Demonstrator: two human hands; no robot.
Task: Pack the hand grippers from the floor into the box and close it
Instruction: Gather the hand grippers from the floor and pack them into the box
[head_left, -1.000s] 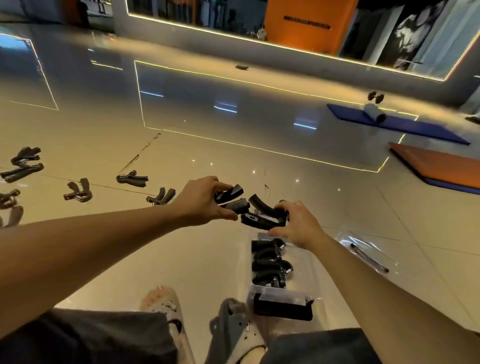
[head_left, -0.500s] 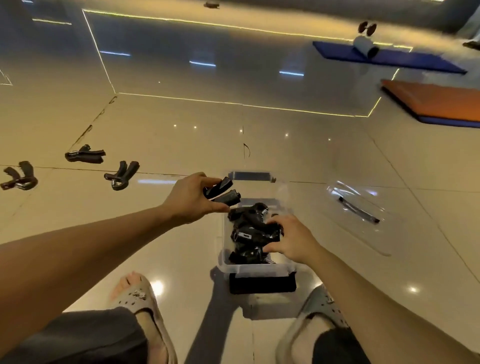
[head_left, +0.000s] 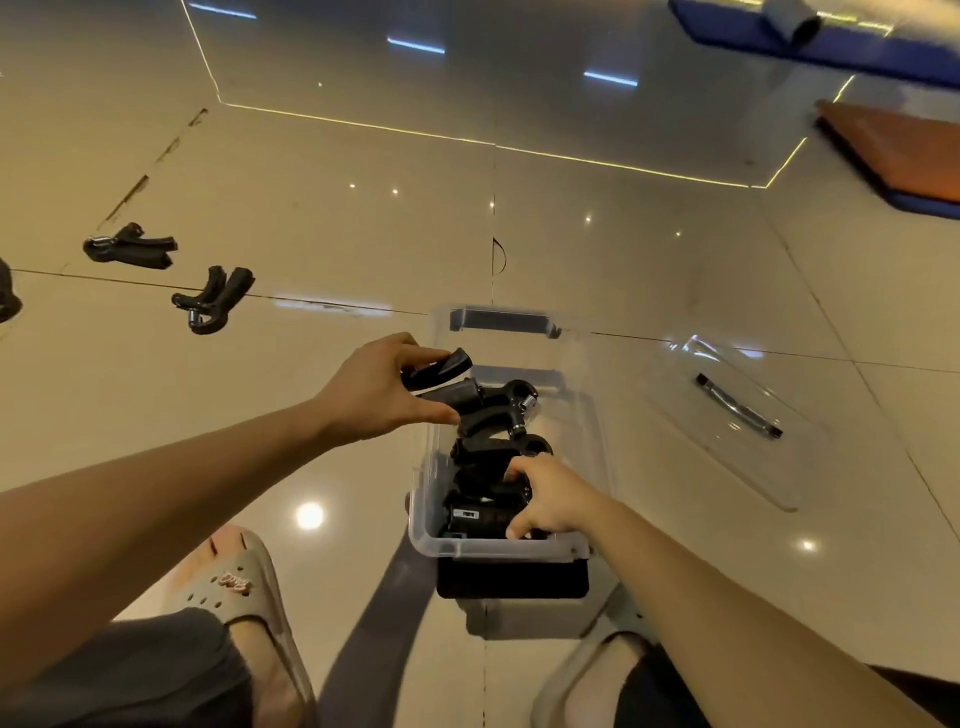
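Observation:
A clear plastic box (head_left: 592, 431) with black latches stands open on the tiled floor between my feet, holding several black hand grippers. My left hand (head_left: 379, 389) grips a black hand gripper (head_left: 452, 379) by its handles over the box's left rim. My right hand (head_left: 545, 493) is down inside the box, fingers curled on another black hand gripper (head_left: 478, 512) among the pile. Two more hand grippers (head_left: 130, 247) (head_left: 213, 299) lie on the floor to the left. The clear lid (head_left: 727, 415) lies on the floor to the right of the box.
A further dark gripper (head_left: 8, 296) shows at the left edge. A blue mat (head_left: 831, 47) with a grey roll and an orange mat (head_left: 893, 150) lie far right. My sandalled feet (head_left: 244, 587) flank the box.
The view has tilted down and closer to the box. My right hand has lowered its gripper deeper into the box. My left hand still holds its gripper at the box's left rim.

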